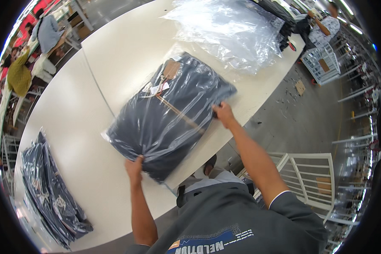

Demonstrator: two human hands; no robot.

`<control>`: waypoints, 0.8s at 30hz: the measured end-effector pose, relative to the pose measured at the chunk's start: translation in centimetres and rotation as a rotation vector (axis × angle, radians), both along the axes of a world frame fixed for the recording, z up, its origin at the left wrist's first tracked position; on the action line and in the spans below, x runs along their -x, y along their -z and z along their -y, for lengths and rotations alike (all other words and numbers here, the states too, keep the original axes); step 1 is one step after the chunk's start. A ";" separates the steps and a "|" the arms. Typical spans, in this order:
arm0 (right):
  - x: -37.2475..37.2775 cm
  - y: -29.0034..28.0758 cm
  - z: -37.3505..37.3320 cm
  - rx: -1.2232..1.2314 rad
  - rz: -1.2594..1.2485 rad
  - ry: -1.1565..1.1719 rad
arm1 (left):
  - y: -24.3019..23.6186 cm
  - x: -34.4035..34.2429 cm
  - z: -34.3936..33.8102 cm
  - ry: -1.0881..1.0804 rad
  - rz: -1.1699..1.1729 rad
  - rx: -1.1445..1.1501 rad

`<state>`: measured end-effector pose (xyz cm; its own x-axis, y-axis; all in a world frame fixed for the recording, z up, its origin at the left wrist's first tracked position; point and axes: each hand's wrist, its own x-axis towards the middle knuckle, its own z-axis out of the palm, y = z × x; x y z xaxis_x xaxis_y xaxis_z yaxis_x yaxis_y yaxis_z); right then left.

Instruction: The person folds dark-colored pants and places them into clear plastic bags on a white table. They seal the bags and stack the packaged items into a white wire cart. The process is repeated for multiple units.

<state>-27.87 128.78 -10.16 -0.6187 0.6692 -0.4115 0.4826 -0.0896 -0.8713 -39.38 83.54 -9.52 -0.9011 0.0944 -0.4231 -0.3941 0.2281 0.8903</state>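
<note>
A folded dark garment in a clear plastic bag [156,122] lies on the white table in front of me. A brown tag [171,70] and a white label [159,88] show through the plastic near its far end, and a tan cord runs down its middle. My left hand [134,168] grips the bag's near left edge, fingers closed on the plastic. On the right side, my right hand [224,114] pinches the bag's edge, partly over dark fabric. The fingertips of both hands are partly hidden.
Loose clear plastic bags [228,34] are heaped at the table's far side. Several bagged dark garments [51,190] lie stacked at the left. A white wire cart [309,178] stands by my right side, another cart [321,63] farther off. A person [326,27] works at the far right.
</note>
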 end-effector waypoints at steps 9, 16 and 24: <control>-5.7 -3.9 3.1 -0.515 -0.139 0.211 | -9.0 -19.8 -9.5 0.762 0.212 -0.254; -21.5 3.1 9.6 0.179 -0.036 0.588 | -4.3 -15.2 -6.4 0.076 -0.328 0.266; -16.7 -2.2 15.0 0.835 -0.366 0.451 | -3.5 -12.2 -7.9 0.138 0.086 0.075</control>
